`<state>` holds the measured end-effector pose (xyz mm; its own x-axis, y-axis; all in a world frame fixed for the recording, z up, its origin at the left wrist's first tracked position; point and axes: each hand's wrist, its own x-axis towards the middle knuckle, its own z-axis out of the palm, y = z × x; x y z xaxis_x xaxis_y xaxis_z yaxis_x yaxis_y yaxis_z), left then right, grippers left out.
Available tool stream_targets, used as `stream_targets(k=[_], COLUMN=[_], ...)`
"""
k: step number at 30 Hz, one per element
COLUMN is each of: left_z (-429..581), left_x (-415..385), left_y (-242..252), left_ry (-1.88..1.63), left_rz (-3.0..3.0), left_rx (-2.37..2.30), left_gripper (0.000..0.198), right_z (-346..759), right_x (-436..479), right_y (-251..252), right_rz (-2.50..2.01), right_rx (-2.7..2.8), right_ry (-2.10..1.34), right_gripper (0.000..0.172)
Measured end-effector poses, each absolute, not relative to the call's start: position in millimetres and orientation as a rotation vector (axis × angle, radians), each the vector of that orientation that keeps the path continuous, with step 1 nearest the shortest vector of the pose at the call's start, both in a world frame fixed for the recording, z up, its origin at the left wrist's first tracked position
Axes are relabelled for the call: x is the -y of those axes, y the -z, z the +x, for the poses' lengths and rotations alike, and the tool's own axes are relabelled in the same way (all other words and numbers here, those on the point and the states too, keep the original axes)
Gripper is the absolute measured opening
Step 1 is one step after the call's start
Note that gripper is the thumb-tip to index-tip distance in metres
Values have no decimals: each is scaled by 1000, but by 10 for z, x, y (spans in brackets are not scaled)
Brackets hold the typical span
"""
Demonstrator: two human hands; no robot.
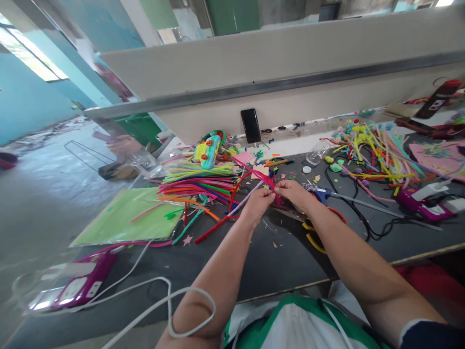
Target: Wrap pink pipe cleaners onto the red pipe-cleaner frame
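Observation:
Several bright pink pipe cleaners (256, 172) are bunched between my two hands over the middle of the table. My left hand (257, 206) pinches them from the left. From the right, my right hand (293, 194) grips the same bunch, its fingertips close to the left ones. The lower ends are partly hidden by my fingers. Left of my hands lies a thick pile of pipe cleaners (203, 182) in many colours. A blue glue gun (321, 195) rests just beyond my right wrist, and yellow-handled scissors (315, 242) lie partly under my right forearm.
A black phone (251, 126) leans on the white partition (308, 68). Another tangle of pipe cleaners (378, 150) is at the right, near a purple power strip (423, 203) with cables. At left are a green sheet pack (123, 215) and another purple power strip (85, 281). A white cable (170, 291) crosses my left forearm.

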<state>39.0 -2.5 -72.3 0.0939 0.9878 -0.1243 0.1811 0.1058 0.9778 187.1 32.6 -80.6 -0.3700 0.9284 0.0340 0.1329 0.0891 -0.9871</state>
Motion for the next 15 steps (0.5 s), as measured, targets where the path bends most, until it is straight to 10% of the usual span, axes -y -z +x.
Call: stream_targets(k=[15], left_z=[294], left_x=[41], left_y=[626], left_ry=[-853], left_rz=[1184], left_rx=[-1147], left_gripper=[27], right_z=[1880], right_x=[-326], right_y=[789], right_rz=[-1026], right_rx=[1591], right_ry=[-1428], right_gripper=[31])
